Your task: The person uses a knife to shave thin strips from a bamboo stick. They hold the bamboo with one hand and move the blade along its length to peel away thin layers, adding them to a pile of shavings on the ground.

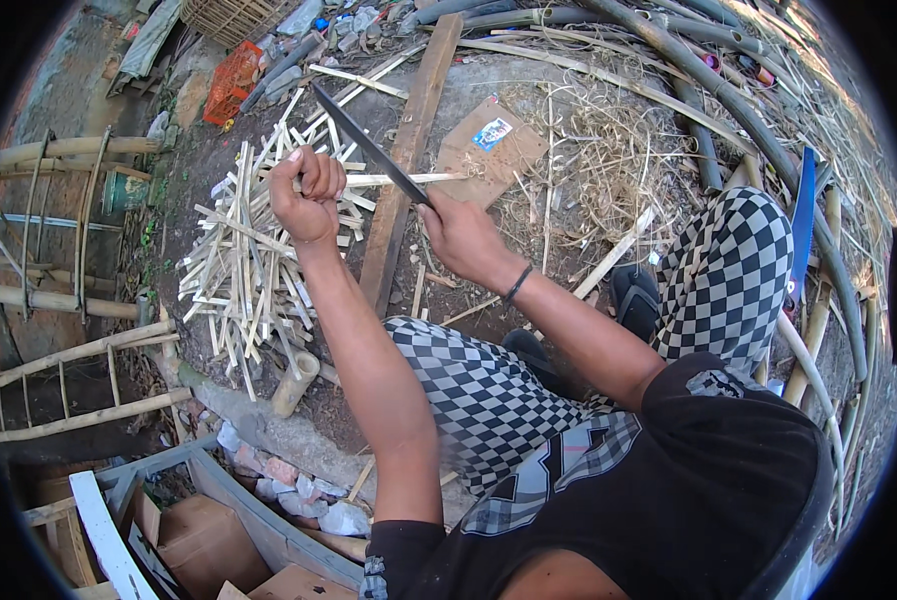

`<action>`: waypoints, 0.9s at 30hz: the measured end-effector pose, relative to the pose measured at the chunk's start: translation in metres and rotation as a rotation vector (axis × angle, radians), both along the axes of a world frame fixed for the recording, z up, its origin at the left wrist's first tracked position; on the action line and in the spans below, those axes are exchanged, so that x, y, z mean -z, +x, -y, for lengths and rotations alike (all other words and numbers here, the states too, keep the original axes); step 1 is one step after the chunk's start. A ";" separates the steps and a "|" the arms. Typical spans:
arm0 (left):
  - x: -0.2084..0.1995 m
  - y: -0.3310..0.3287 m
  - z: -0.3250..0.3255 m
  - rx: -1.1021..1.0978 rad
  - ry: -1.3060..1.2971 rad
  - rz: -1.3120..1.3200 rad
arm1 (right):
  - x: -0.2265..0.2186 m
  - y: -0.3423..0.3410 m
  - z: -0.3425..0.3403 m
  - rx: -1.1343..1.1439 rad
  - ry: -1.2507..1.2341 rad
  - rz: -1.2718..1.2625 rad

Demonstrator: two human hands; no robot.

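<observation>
Currently the left hand is curled into a fist, closed on the left end of a pale strip. The right hand is wrapped around the handle of a long knife, its thumb along the near end of the blade. The strip runs left to right, its free end pointing right over a piece of cardboard; the knife crosses it on a slant, tip toward the far left. Below both, a wooden plank runs from near left to far right. Left of it lies a jumbled pile of strips; to the right, curly shavings cover the ground. An orange crate sits far left.
</observation>
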State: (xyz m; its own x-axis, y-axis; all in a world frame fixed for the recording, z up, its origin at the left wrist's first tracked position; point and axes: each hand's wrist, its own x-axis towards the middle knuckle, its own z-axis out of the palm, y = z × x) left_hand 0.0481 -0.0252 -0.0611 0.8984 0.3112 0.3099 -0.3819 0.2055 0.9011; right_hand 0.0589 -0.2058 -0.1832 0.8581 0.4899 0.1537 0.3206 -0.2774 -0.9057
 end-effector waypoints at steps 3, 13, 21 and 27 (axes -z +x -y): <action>0.003 0.001 0.007 -0.037 0.012 0.000 | -0.019 -0.009 -0.009 -0.103 -0.091 -0.016; 0.000 0.007 0.019 -0.015 0.012 0.033 | 0.005 0.006 -0.017 -0.074 -0.097 -0.081; -0.003 0.004 0.013 0.003 -0.017 0.035 | 0.007 0.027 -0.012 -0.071 -0.253 -0.109; 0.003 -0.001 0.007 -0.027 -0.027 0.040 | 0.043 -0.001 -0.016 -0.018 -0.105 -0.039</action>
State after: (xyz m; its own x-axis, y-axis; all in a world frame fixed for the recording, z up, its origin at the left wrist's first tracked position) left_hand 0.0475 -0.0320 -0.0636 0.8769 0.3438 0.3360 -0.4228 0.2188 0.8794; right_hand 0.0579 -0.1901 -0.2260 0.8533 0.5171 0.0676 0.2919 -0.3661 -0.8836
